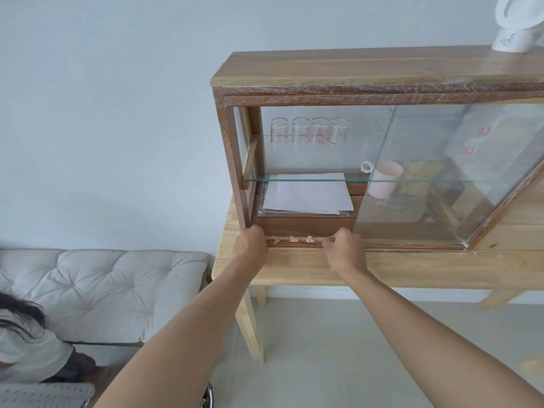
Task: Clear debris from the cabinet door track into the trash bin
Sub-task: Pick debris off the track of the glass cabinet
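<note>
Both hands are up at the bottom front edge of the wooden cabinet [353,75], which sits on a light wood table [412,269]. The door track [297,242] is a long thin groove that runs left to right along that bottom edge. Small pale pink bits of debris [293,239] lie in a row in the track, betw. the two hands. The left hand [250,245] rests at the track's left end by the cabinet post, fingers curled in; can't tell if it grips anything. The right hand [344,245] is at the right end of the row, fingers pinched together on a pale bit. The glass door [441,172] is slid to the right, so the left side is open. Inside: measuring cups [309,132] upside down on a glass shelf [306,180], white papers [306,195] below, a pink mug [382,182] behind the glass.
</note>
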The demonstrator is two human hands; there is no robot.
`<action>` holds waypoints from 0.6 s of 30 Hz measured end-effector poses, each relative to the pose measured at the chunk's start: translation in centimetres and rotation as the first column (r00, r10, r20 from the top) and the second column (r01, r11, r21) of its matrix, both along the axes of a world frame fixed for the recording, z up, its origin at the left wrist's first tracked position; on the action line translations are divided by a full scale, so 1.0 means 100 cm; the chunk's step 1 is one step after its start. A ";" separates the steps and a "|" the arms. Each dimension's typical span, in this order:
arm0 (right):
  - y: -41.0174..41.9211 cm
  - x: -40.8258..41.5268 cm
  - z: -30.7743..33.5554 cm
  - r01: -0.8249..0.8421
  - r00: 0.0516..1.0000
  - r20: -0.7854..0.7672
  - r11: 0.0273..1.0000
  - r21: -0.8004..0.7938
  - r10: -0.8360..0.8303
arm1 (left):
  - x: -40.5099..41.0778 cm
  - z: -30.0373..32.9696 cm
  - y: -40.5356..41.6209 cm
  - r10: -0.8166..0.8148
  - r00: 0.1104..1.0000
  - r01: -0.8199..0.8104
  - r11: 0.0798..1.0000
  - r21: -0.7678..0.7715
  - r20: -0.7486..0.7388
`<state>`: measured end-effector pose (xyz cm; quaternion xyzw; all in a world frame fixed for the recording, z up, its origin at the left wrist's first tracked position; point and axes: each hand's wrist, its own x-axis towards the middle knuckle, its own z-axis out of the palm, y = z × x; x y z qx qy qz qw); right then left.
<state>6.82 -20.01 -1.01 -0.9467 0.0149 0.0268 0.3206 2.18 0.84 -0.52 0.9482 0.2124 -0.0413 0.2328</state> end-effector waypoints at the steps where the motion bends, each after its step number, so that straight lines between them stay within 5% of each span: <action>1: -0.001 0.001 0.000 0.001 1.000 -0.006 1.000 0.017 -0.001 | -0.001 0.000 -0.001 -0.006 1.000 0.006 1.000 0.011 -0.005; 13: 0.031 -0.049 -0.010 -0.161 0.978 0.162 0.966 0.202 0.129 | -0.062 -0.033 0.032 0.114 0.952 -0.001 0.930 -0.368 0.285; 18: 0.078 -0.089 -0.017 -0.301 0.951 0.158 0.920 0.252 0.267 | -0.112 -0.032 0.064 0.200 0.927 -0.057 0.911 -0.408 0.318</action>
